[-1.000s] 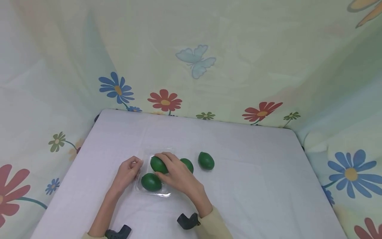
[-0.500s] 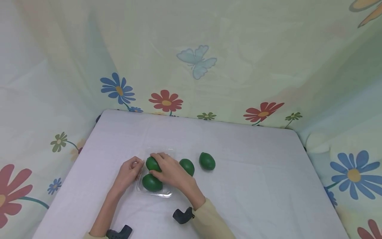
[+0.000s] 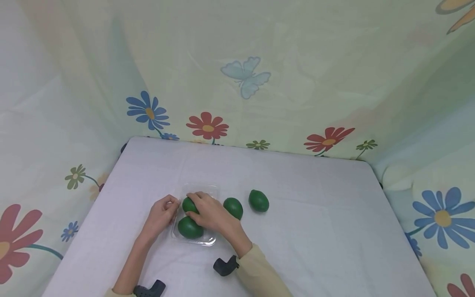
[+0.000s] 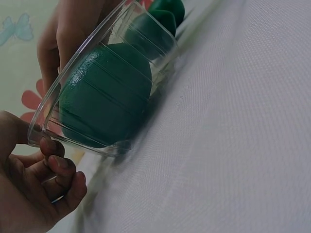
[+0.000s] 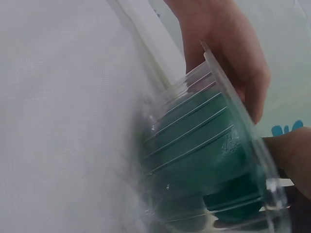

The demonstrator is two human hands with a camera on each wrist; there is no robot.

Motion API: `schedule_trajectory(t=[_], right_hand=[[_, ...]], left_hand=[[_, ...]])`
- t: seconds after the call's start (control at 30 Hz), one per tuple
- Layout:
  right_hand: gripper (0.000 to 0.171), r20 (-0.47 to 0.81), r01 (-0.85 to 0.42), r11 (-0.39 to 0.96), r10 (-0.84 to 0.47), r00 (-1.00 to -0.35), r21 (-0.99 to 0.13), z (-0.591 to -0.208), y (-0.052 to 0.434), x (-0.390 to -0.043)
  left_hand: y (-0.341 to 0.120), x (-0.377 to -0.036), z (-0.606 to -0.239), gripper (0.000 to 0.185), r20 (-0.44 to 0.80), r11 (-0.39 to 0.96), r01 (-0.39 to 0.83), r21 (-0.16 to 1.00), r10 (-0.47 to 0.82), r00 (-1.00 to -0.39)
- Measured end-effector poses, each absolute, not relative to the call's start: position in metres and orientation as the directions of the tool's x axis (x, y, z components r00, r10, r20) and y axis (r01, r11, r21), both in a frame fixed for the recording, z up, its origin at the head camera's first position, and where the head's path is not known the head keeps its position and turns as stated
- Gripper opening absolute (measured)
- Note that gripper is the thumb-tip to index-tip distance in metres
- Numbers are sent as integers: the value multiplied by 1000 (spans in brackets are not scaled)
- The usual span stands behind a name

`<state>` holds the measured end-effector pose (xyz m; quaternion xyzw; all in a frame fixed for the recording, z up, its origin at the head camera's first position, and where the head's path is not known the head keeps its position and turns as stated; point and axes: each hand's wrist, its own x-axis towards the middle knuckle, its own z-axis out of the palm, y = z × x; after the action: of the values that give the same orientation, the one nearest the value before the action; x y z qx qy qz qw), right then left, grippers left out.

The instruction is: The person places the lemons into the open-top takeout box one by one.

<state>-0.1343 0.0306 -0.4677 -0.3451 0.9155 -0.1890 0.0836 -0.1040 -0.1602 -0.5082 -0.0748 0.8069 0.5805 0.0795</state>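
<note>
A clear plastic tray sits on the white-covered table, left of centre in the head view. My left hand pinches its left rim between thumb and fingers; the left wrist view shows the fingertips at that edge. My right hand reaches over the tray and grips a green lime inside it, thumb on the near side and fingers on the far side. Closer to me, a second lime lies in the same tray. The right hand covers part of the gripped lime and the tray's middle.
Just right of the tray and partly behind the right wrist lies another lime. Farther right on the cloth is one more lime. A flower-printed curtain surrounds the table at the back and sides.
My right hand has shifted left with the lime, toward the tray's left side, then stayed almost still over the last half second. The left hand keeps its hold on the rim.
</note>
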Motion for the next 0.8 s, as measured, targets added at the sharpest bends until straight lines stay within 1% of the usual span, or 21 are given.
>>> schedule_trajectory(t=[0.43, 0.8], right_hand=[[49, -56, -583, 688, -666, -744, -432, -471, 37, -133], [36, 58, -617, 658, -662, -747, -432, -457, 54, -126]], left_hand=[[-156, -104, -507, 20, -220, 328, -216, 920, -27, -975], [-161, -102, -504, 22, -234, 338, -227, 913, -21, -972]])
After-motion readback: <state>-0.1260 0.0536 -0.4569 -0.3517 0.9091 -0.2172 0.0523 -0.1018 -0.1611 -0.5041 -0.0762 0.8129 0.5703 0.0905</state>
